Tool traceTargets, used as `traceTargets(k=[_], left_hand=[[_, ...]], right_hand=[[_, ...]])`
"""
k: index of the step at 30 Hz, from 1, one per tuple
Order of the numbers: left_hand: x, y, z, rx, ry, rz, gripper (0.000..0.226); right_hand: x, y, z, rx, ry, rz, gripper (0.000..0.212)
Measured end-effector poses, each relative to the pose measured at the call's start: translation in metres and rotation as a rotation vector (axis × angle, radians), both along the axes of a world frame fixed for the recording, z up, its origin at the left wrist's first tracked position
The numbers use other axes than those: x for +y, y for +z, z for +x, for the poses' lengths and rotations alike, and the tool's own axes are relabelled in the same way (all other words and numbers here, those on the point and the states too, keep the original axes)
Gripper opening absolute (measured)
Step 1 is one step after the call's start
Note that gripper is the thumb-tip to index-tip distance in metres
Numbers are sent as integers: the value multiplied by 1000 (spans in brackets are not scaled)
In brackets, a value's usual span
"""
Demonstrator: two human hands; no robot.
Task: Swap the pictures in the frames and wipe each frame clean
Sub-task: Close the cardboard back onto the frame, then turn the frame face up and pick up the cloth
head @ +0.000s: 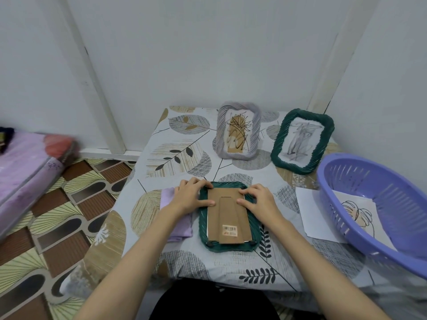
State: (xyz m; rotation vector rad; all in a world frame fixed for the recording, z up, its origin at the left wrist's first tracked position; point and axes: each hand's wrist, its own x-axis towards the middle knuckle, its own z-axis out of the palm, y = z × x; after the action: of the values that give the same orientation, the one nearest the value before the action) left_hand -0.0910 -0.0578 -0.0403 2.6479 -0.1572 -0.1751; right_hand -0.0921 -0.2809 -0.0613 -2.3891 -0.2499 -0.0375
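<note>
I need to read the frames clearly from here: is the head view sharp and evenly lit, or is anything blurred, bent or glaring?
Head view: soft, even light, no glare; the face-down green frame and both hands, left hand and right hand, are sharp; the purple bedding at the left edge is smeared; wide-angle bending bows the wall trim and stretches the purple basket.

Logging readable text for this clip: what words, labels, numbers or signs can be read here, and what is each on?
Sticker on the cardboard backing of the face-down green frame: a barcode with red print, too small and blurred to read.
No other text visible; the pictures in the standing frames show only drawings.
</note>
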Motion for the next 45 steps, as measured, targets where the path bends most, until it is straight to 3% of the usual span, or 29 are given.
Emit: traceTargets(k=[3,9,19,23,27,45], left_hand=[[1,-2,-3,-33,7,5,65],[3,-7,-1,-58,-3,4,52],[-11,6,-24,-94,24,54,59],[-26,5,-55,2,-118,43,68],[-32,-1,-70,43,-129,43,74],[-33,-5,-73,0,-123,58,74]], right_hand=[[0,0,-1,2,0,9,36],[1,0,-1,8,-9,9,36],[-14,18,-26,133,75,23,40],[-31,19,-50,171,167,-36,33],[-37,21,-66,212,241,-62,39],[-28,1,-87,39,133,-23,43]])
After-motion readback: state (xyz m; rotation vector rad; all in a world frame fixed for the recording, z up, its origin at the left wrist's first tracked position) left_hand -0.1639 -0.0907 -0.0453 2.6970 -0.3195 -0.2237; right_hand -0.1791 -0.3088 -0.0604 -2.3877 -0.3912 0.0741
